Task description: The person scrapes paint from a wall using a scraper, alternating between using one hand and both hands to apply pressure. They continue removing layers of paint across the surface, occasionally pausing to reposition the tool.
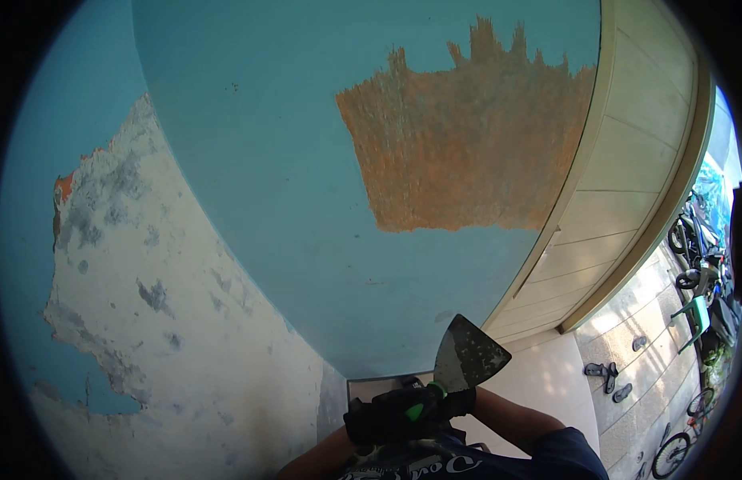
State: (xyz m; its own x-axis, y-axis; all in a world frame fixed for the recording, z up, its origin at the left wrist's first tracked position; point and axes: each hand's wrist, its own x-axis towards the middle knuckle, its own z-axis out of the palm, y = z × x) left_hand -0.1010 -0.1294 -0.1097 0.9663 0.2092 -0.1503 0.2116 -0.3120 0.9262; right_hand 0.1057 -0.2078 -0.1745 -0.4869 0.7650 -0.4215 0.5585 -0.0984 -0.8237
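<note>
A scraper (471, 354) with a broad, paint-spotted metal blade points up and to the right. Its dark and green handle runs down into my left hand (379, 418), which wears a dark glove and is closed round it. Close beside the handle, just right of it, is my right hand (459, 402), also in a dark glove; its fingers cannot be made out. Both hands are low, in front of my chest. Ahead rises a blue wall (267, 152) with a rough-edged brown bare patch (475, 144).
Left is an adjoining wall with a large whitish, grey-stained patch (163, 296). Cream panelling (619, 176) borders the blue wall at right. Beyond lie a paved floor (619, 344) with sandals (607, 374), a green chair (694, 316), motorcycles (707, 268) and a bicycle (673, 456).
</note>
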